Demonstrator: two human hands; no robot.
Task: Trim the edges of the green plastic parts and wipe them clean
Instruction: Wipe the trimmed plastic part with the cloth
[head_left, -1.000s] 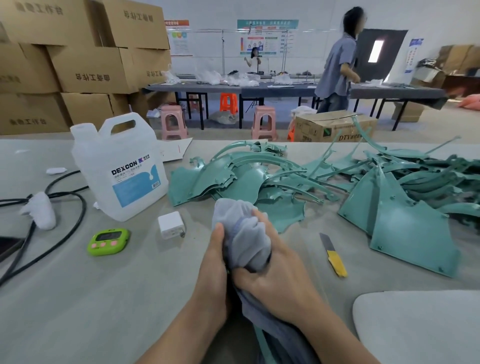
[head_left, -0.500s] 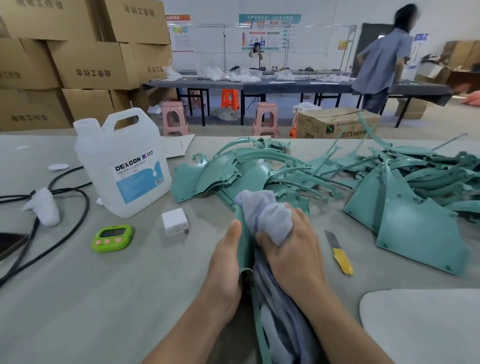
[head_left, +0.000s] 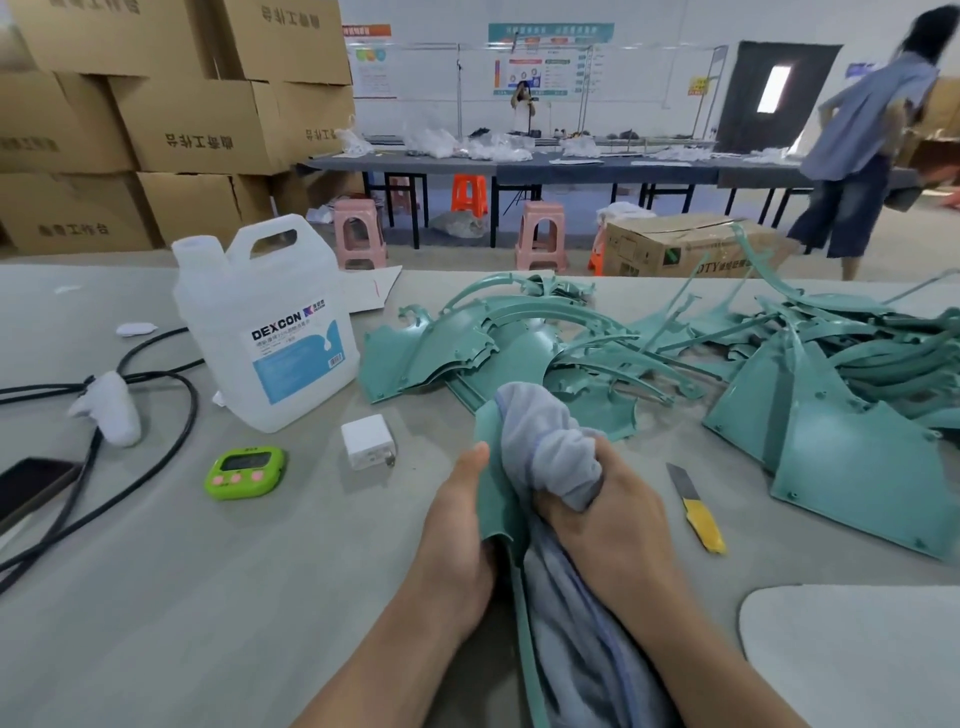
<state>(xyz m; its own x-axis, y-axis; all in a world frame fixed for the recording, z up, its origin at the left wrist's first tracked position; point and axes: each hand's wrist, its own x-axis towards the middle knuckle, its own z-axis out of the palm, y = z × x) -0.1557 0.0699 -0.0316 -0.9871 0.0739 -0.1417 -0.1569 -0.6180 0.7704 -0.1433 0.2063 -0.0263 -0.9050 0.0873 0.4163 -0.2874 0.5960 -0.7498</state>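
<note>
The green part (head_left: 493, 486) runs lengthwise away from the person; left hand (head_left: 457, 535) grips it, right hand (head_left: 613, 535) clenches cloth (head_left: 545, 441) against it.

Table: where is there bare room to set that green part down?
Bare table lies near-left, bordered by the green timer, white charger and left hand. Green parts crowd the far right; cables clutter the left edge.

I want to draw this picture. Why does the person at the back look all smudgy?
Head view: the person at the back right is smeared by motion blur; the right hand, the cloth and the held green part look sharp.
</note>
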